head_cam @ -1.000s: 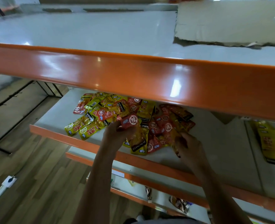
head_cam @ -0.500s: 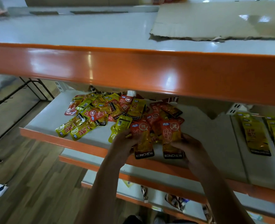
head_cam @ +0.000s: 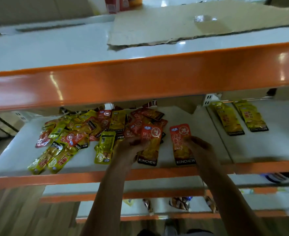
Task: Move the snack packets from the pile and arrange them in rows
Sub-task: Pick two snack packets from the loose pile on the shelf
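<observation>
Orange-edged shelf under both grips, bearing everything. Pile of snack packets heaped left of the left hand, not yet sorted. Finished yellow rows well right of the right hand. Left red packet pinched at pile's edge; right red packet pinched, drawn just clear, label-up, probably starting a row.

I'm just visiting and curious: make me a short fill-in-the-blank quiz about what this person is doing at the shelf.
1. Each hand, left hand and right hand, holds one ____ packet.
2. The brand printed along the bottom of the right packet is ____.
3. The pile lies to the ____ of both hands.
4. On the top shelf lies a sheet of ____.

Missing words: red; KONCHEW; left; cardboard
</observation>
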`<state>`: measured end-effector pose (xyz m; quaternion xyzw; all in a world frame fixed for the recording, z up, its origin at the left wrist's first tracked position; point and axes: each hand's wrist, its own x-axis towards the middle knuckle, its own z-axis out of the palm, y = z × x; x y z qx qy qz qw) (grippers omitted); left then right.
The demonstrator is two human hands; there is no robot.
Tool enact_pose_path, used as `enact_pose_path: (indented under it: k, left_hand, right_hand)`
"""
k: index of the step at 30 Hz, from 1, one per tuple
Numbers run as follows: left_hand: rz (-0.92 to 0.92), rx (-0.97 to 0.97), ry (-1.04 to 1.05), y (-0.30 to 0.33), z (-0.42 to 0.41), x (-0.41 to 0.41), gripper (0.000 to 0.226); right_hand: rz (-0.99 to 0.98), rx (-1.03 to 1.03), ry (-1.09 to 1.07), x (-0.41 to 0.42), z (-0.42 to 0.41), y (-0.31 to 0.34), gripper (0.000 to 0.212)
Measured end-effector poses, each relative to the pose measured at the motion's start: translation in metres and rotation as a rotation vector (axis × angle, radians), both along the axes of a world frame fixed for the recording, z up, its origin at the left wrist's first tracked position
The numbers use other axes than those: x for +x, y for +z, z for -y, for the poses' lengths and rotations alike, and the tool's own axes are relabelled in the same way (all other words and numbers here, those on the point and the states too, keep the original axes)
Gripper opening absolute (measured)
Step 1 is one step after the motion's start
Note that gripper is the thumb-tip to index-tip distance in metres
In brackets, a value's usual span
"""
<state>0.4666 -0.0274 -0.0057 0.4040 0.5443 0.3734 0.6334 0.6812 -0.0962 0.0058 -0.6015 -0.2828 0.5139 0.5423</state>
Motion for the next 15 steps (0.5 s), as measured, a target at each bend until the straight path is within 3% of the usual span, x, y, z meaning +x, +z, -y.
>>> enact_pose_path:
  k: [4,8,12,15]
  left_hand:
    - [0.036,-0.025,-0.058,0.004,0.001,0.018,0.056]
    - [0.045,-0.049,-0.136,0.007,0.004,0.035,0.055]
    - [0.062,-0.11,-0.309,0.009,0.014,0.059,0.027]
    - [0.036,-0.08,-0.436,0.007,0.027,0.076,0.02]
  right_hand:
    - [0.002,0.029,-0.111,0.01,0.025,0.005,0.011]
    - [0.025,0.048,-0.276,0.017,0.056,0.003,0.012]
    - [0.019,0.037,-0.426,0.023,0.087,-0.001,0.013]
    - [0.039,0.049,-0.541,0.027,0.114,-0.005,0.016]
